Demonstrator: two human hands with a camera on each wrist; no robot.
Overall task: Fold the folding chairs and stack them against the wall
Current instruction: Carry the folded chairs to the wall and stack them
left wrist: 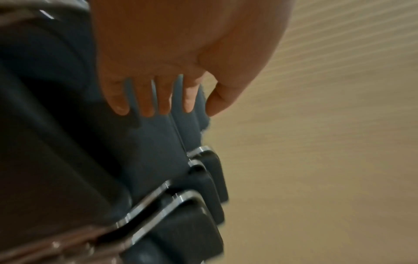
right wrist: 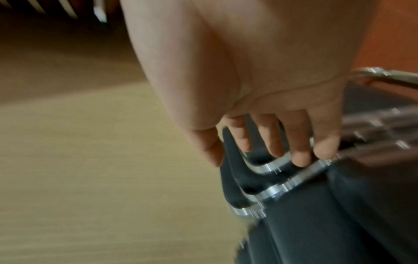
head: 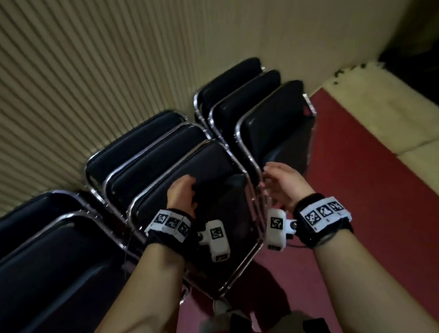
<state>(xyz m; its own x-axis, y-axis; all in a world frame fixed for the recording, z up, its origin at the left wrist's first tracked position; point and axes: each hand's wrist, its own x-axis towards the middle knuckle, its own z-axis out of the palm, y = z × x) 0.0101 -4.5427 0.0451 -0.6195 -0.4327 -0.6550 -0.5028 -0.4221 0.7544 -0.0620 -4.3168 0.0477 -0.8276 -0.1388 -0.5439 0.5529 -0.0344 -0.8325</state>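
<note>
The left hand (head: 182,193) lies on the black padded front of the nearest folded chair with a shiny metal frame (head: 205,216). In the left wrist view its fingers (left wrist: 144,100) are straight and a little spread, and they hold nothing. The right hand (head: 282,183) is by the right edge of the same chair, close to the shiny metal tube (head: 253,183). In the right wrist view its fingers (right wrist: 298,150) hang loose and a little bent over the silver tubes, with gaps between them. They look like they may brush a tube, but the picture is blurry, so I cannot tell if they touch. They do not wrap round anything.

Both wrists wear black bands with white tags of black and white squares (head: 321,213), and a small white box sticks out from each band.

The chair under the hands is folded flat and leans on two more folded black chairs (head: 143,149) behind it. That pile rests against the tan wall with thin ridges (head: 79,57). To the right is another pile of three folded black chairs (head: 254,104), also against the wall. To the left are more folded black chairs (head: 44,246), close to the wall too. The floor is red (head: 365,174), with a pale strip (head: 394,112) along the far side.
</note>
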